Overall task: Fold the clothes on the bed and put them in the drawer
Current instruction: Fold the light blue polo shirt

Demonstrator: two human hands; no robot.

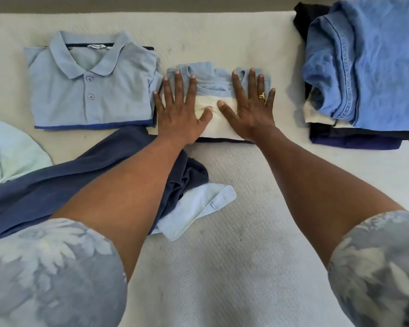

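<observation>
- A navy garment [57, 185] and a pale shirt [198, 204] lie loose on the bed [222, 256].
- Left hand [182, 109] and right hand [248, 107], fingers straight, press flat on a folded sweater [213, 90].
- Folded polo shirt [92, 90] just left; stacked jeans [368, 62] right.

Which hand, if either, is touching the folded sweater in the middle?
Touching, both: the head view shows the left hand and right hand lying flat, fingers spread, on the sweater, with no gap visible.

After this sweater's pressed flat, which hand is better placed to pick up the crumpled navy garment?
Left, most likely. The left hand has its forearm lying right over the navy garment, while the right hand presses the far side of the sweater.
</observation>
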